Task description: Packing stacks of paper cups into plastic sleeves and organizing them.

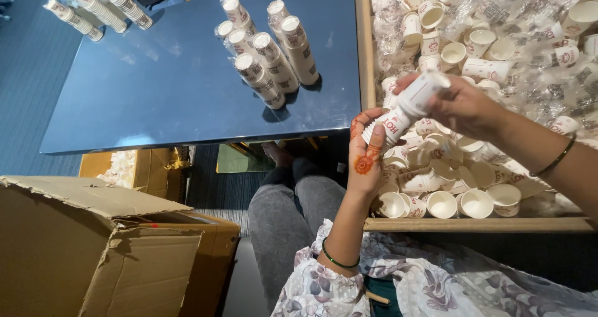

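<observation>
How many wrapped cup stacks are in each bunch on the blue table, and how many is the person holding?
Wrapped stacks, far-left bunch on the blue table: 3
Wrapped stacks, middle bunch: 7
Held stack, between left hand and right hand: 1
Total: 11

Surface (pixel 156 92) ahead, carrying wrapped cup stacks (pixel 274 49) at centre, more stacks (pixel 96 8) at far left corner. Wooden tray (pixel 364 55) right of surface, loose cups (pixel 461 198) in it. Cardboard box (pixel 112 248) on floor, lower left. Cup stack (pixel 405 108) between both hands over tray.
</observation>
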